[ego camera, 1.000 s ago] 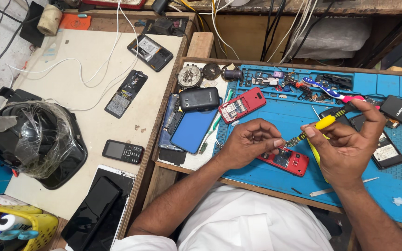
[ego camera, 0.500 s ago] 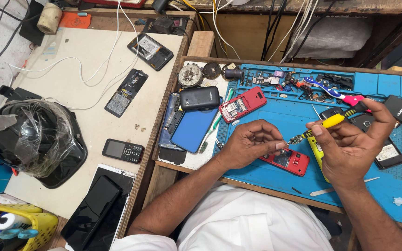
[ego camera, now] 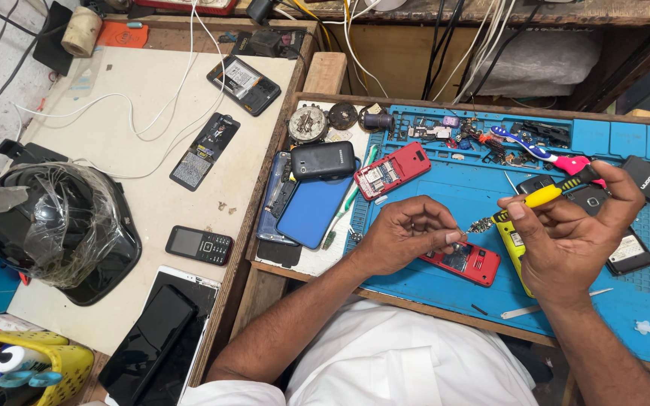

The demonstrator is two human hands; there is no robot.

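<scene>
The small metal phone part [ego camera: 480, 225], light and fragile, is pinched at its end by the left hand [ego camera: 408, 237] above the blue mat [ego camera: 445, 188]; best gripped by edges. The right hand [ego camera: 573, 233] is closed around a yellow-handled screwdriver [ego camera: 547, 195].

Work mat [ego camera: 430, 188] sits right of the surface [ego camera: 137, 98]. On the mat: open phone [ego camera: 464, 262] under the left hand [ego camera: 404, 234], second open phone [ego camera: 391, 170] behind it, toothbrush [ego camera: 539, 153] further back. Right hand [ego camera: 569, 233] is right of the left. Helmet [ego camera: 54, 225] at far left; keypad phone [ego camera: 198, 244] between helmet and mat.
</scene>
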